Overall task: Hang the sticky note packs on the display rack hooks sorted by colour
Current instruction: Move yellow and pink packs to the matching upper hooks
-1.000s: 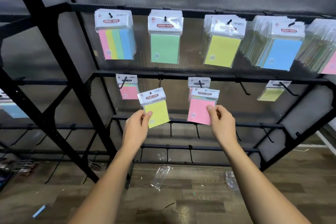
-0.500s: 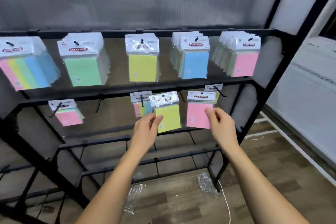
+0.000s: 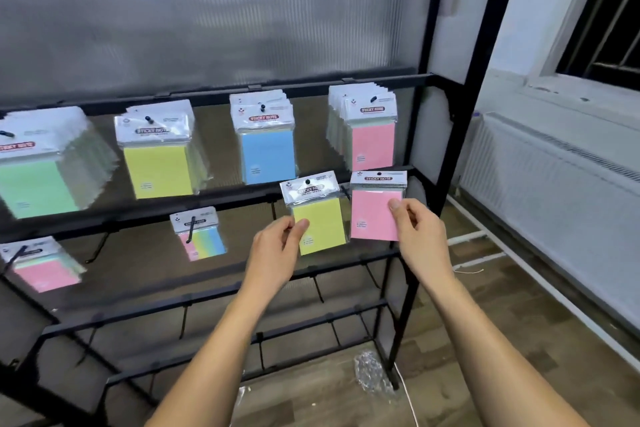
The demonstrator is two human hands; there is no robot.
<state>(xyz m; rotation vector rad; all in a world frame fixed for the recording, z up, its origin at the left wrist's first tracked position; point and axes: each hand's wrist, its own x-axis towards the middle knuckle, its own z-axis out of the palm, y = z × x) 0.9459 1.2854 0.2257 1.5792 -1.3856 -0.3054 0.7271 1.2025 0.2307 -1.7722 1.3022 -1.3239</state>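
My left hand (image 3: 277, 250) pinches the lower left corner of a yellow sticky note pack (image 3: 320, 220). My right hand (image 3: 417, 236) pinches the right edge of a pink pack (image 3: 372, 211). Both packs are held up in front of the right end of the rack's second bar (image 3: 138, 215). On the top bar hang stacks of green packs (image 3: 34, 184), yellow packs (image 3: 157, 163), blue packs (image 3: 266, 149) and pink packs (image 3: 372, 139). Lower hooks carry a multicolour pack (image 3: 204, 239) and a pink-fronted pack (image 3: 45, 269).
The black rack post (image 3: 450, 114) stands just right of my hands. Bare hooks line the lower bars (image 3: 207, 295). Crumpled plastic wrap (image 3: 372, 373) and a white cord lie on the wood floor. A white radiator (image 3: 554, 184) runs along the right wall.
The view has swung right and up along the rack, so the hanging stacks slid left. Both hands carried their packs rightward toward the rack's right end, grips unchanged.
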